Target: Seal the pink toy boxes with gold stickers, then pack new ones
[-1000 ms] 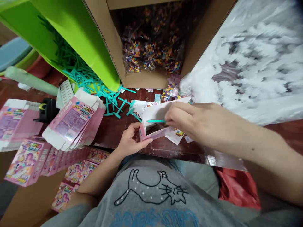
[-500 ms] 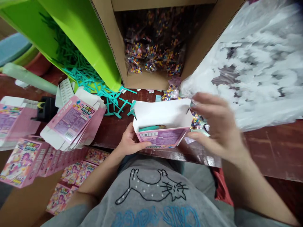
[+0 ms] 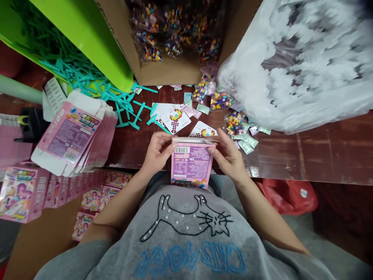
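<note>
Between my two hands is a small pink and purple carton (image 3: 192, 165), held at the table's front edge against my shirt, its printed back towards me. My left hand (image 3: 159, 153) grips its upper left corner, thumb on the front. At the upper right corner, my right hand (image 3: 229, 153) has its thumb on the face and fingers behind. The white top flap looks folded down nearly flat; what lies inside is hidden. Just beyond lie pixel-pattern cards (image 3: 175, 118), bags of coloured beads (image 3: 235, 123) and small pale-green sachets (image 3: 246, 147).
Flattened cartons (image 3: 75, 134) are stacked at left, above finished-looking pink boxes (image 3: 21, 192). Teal plastic sticks (image 3: 128, 105) spill from a green bin (image 3: 87, 42). A brown cardboard box (image 3: 171, 74) holds bead bags. A plastic bag of white pieces (image 3: 305, 70) fills the right.
The carton's open top has been folded over, and the carton has turned more upright towards me. My right hand has come in from the right onto its corner. The view has shifted.
</note>
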Available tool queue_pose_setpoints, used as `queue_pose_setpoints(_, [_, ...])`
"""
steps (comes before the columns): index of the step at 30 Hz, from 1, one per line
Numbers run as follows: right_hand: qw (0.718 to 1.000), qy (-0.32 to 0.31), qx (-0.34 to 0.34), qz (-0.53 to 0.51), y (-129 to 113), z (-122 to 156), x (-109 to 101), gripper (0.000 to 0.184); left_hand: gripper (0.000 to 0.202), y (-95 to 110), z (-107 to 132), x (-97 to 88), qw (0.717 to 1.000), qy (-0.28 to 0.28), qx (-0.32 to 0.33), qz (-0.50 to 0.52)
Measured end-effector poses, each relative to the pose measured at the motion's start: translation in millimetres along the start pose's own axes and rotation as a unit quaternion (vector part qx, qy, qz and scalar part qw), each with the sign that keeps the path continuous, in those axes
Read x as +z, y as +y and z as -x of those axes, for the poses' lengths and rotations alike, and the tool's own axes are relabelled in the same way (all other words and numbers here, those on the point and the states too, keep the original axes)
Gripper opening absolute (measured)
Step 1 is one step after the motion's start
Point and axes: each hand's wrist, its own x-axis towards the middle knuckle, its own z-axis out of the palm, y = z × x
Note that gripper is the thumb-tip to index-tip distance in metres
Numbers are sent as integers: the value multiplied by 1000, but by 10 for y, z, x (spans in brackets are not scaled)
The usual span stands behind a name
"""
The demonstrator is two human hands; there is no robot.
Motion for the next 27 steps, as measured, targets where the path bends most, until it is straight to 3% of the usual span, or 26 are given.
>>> queue_pose_setpoints(5, [993,-94,48,-44,-151,-105,4,21,28,105,31,-41,997,-51,-41,-43])
queue_pose_setpoints(9, [990,-60,118,-53,-272,-192,84,25,28,232,7,-65,992,-50,-86,-74])
queue_pose_setpoints(13, [987,-49,139,-62,-279,-256,121,29,25,279,-53,-100,991,-51,-90,-80])
queue_pose_setpoints(17, [984,-86,137,-72,-196,-187,17,27,35,199,-29,-179,990,-110,-80,-37])
queue_pose_setpoints(20, [985,-87,118,-94,-90,-89,-13,37,50,70,30,-178,995,-96,-33,-14])
queue_pose_setpoints(24, [991,-86,76,-64,-21,7,1,24,29,-15,121,-31,997,-70,-5,-25])
queue_pose_setpoints(27, [994,-85,53,-37,-124,75,-157,16,23,117,128,6,994,-82,27,-70])
